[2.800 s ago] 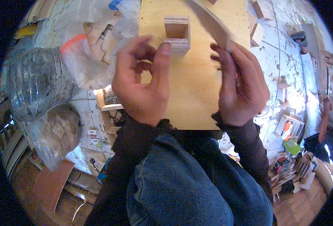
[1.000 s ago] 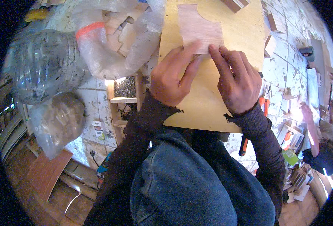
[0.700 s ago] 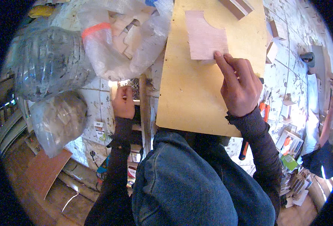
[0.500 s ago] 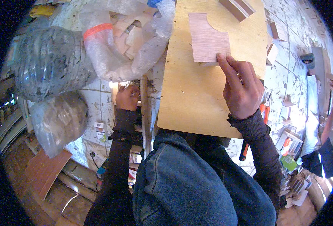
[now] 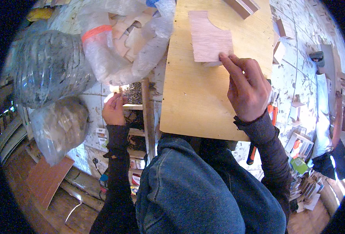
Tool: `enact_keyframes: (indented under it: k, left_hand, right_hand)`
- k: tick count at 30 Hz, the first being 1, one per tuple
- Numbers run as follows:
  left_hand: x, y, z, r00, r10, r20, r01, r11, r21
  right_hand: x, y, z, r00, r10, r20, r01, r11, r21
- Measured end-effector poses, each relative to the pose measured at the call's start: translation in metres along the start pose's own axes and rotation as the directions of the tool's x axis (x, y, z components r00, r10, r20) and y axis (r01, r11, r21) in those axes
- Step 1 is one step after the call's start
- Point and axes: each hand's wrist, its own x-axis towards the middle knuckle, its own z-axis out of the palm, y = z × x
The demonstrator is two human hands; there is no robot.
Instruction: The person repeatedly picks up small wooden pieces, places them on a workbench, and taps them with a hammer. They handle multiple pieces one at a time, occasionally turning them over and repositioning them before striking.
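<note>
My right hand (image 5: 250, 87) pinches the near right corner of a thin pinkish wooden piece (image 5: 209, 41). The piece has a curved cut-out on its far right side, and a bit of something pale shows under its near edge. Beneath it lies a large yellowish board (image 5: 203, 105). My left hand (image 5: 114, 111) is to the left of the board, at the edge of a wooden compartment tray (image 5: 146, 117). Its thumb and fingers are drawn together; whatever they hold is too small to tell. Many small dark nail-like bits (image 5: 132, 93) fill the tray's far compartment.
A clear plastic bag (image 5: 149, 58) of cut wooden pieces lies left of the board. Two more filled bags (image 5: 51, 70) stand farther left. Grooved wooden blocks (image 5: 242, 7) sit at the board's far end. Orange-handled pliers (image 5: 273, 111) lie at right.
My left hand has moved left and slightly nearer, out from over the tray, uncovering the small bits. My right hand keeps its pinch on the wooden piece; the whole view has shifted slightly.
</note>
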Motion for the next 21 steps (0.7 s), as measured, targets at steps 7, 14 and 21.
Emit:
enact_keyframes:
  k: [7, 14, 21]
  left_hand:
    - [-0.035, 0.103, 0.013, 0.93, 0.369, -0.007, -0.368, 0.928, -0.046]
    - [-0.048, 0.2, 0.075, 0.7, 0.709, 0.079, -0.712, 0.702, 0.008]
    - [-0.023, 0.23, 0.144, 0.368, 0.906, 0.208, -0.916, 0.392, -0.087]
  right_hand:
    - [0.001, 0.002, 0.0, 1.0, 0.004, 0.01, -0.005, 1.0, 0.014]
    - [0.002, 0.001, -0.001, 1.0, 0.015, 0.026, -0.015, 1.0, 0.009]
    - [0.0, 0.002, 0.001, 1.0, 0.018, 0.007, -0.018, 1.0, 0.015]
